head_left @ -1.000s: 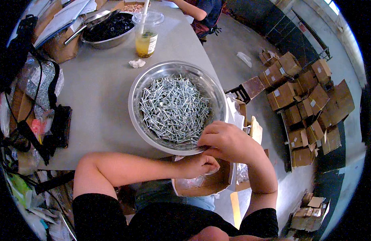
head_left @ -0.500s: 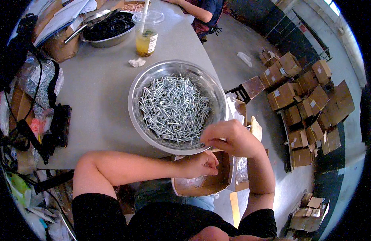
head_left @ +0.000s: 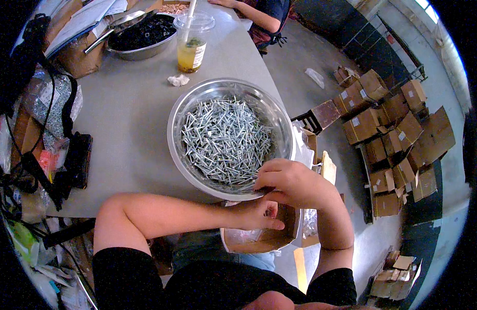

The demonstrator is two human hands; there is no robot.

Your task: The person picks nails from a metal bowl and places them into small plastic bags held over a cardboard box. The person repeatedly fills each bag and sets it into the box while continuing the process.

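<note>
Back down at the near right rim of the bowl with the right hand, after being lifted a little and moved slightly right half a second ago. Fingers bent and close together now, with tips at the edge, right by the screws. Cannot tell if pinching a screw or nothing, with the tips tucked away from sight.

More open than a second ago with the left hand: thumb sticking out, fingers curled, some of the palm showing. Held low over the box, just below the right hand. A small dark spot in the palm, but cannot tell if a screw or only shade.

Lots of thin silver screws, all jumbled up inside the bowl. Much the same heap as a second ago, with no big dent. Looks like small work, maybe just a few screws at a time, with plenty left.

Hardly any other change. Bowl on the table, at the near right edge. Past the bowl, a cup with a straw. Inside the box, a clear bag.
</note>
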